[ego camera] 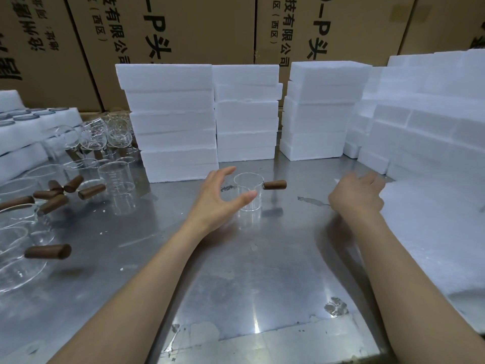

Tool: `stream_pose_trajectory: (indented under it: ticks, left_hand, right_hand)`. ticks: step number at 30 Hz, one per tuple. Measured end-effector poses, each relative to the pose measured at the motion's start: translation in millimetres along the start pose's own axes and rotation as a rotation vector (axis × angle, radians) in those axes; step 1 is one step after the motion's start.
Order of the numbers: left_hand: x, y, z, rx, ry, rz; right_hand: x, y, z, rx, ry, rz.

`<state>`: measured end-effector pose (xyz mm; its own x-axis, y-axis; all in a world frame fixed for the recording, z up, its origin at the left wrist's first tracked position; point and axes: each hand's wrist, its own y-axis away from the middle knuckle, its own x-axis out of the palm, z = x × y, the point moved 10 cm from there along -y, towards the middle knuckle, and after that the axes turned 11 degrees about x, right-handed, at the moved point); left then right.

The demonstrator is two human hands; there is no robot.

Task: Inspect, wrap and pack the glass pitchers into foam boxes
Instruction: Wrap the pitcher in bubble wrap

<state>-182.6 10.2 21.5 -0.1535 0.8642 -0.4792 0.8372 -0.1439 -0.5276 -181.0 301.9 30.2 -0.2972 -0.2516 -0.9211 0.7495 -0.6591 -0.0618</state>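
One glass pitcher (pixel 248 191) upright on steel table (pixel 236 285), centre, brown wooden handle (pixel 275 184) sticking out to the right. Left hand (pixel 220 197) just beside pitcher on its left, fingers spread and gently curved, thumb across the front of the glass, forefinger up near the rim; contact with the glass cannot tell, no clear grip. Right hand (pixel 357 193) well apart from pitcher, reaching right onto stack of white foam wrap sheets (pixel 430 232); fingers curled at the sheet edge, knuckles toward camera, whether pinching a sheet cannot tell. Both forearms bare, stretched across the table.

Three stacks of white foam boxes behind pitcher: left stack (pixel 173 122), middle stack (pixel 246 114), right stack (pixel 320 109), all standing on table. More foam blocks (pixel 425 109) piled at far right behind the wrap sheets. Many more glass pitchers (pixel 39 206) crowded at left, some upright, some lying over, brown handles pointing every way; one handle (pixel 48 252) in the near-left foreground. Foam tray (pixel 23 127) with glass rims at far left. Brown cardboard cartons (pixel 183 30) with black print along the back.
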Motion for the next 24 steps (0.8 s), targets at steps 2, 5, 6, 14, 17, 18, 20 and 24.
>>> stream_pose_trajectory:
  ticks: [2, 5, 6, 14, 17, 18, 20, 24]
  left_hand:
    - [-1.1, -0.9, 0.1, 0.022, -0.020, -0.003]
    - [-2.5, -1.8, -1.3, 0.037, -0.042, -0.016]
    - [-2.8, -2.0, -2.2, 0.037, -0.046, -0.018]
    - [-6.3, -1.4, -10.5, 0.059, -0.061, -0.035]
    - [-6.1, -1.6, -11.2, 0.066, -0.058, -0.029]
    - [-5.4, -1.6, -11.3, 0.071, -0.059, -0.024]
    - [-4.7, -1.3, -12.0, 0.079, -0.067, -0.021]
    - [-4.4, -1.6, -12.5, 0.084, -0.063, -0.021]
  right_hand:
    - [-1.3, 0.9, 1.9, -0.005, -0.027, 0.009]
    - [-13.0, 2.7, 4.2, -0.035, -0.123, -0.054]
    - [-17.4, 3.2, 5.7, -0.055, -0.163, -0.083]
    - [-21.9, 2.8, 2.9, -0.051, -0.102, -0.145]
    - [-9.5, -1.9, -8.6, 0.043, -0.071, -0.020]
    - [-8.3, -1.9, -8.0, 0.044, -0.088, -0.004]
    - [-10.8, -1.4, -3.1, 0.016, -0.146, -0.018]
    - [-24.1, 2.1, 1.8, -0.057, -0.272, -0.090]
